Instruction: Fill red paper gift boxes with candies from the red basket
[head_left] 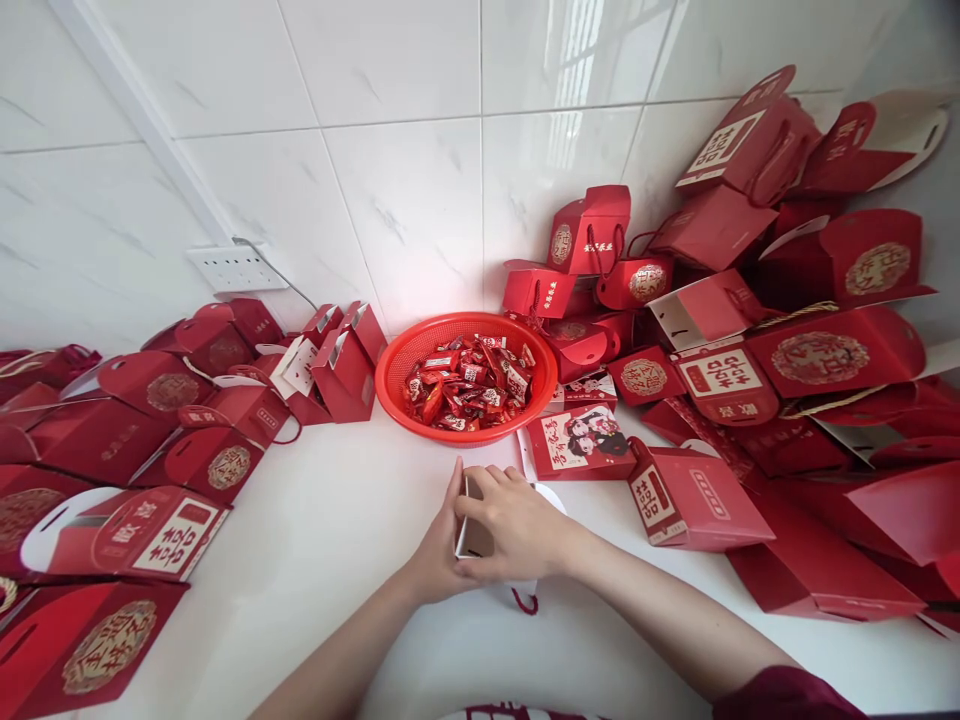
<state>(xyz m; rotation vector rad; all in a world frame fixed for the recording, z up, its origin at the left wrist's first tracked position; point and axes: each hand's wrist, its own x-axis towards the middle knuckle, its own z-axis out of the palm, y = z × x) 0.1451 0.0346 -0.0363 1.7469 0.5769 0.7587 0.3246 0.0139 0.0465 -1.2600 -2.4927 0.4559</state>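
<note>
In front of me, a small candy box (475, 538) is held between both hands, its open top facing up and a pale inside showing. My left hand (439, 548) is closed around the left side of the box. Across its top and right side lies my right hand (517, 522), fingers bent over the rim and closed on it. A white rounded flap (551, 496) sticks out behind the right hand, and a dark red cord (526, 604) hangs below. Most of the box's outer walls are hidden by my hands.
Beyond the hands, an orange-red plastic basket (390, 400) holds many red-wrapped sweets (472, 380). Red gift boxes (112, 440) crowd the left side. More boxes (817, 360) are piled on the right against the tiled wall (405, 200). A power strip (236, 268) is on the wall.
</note>
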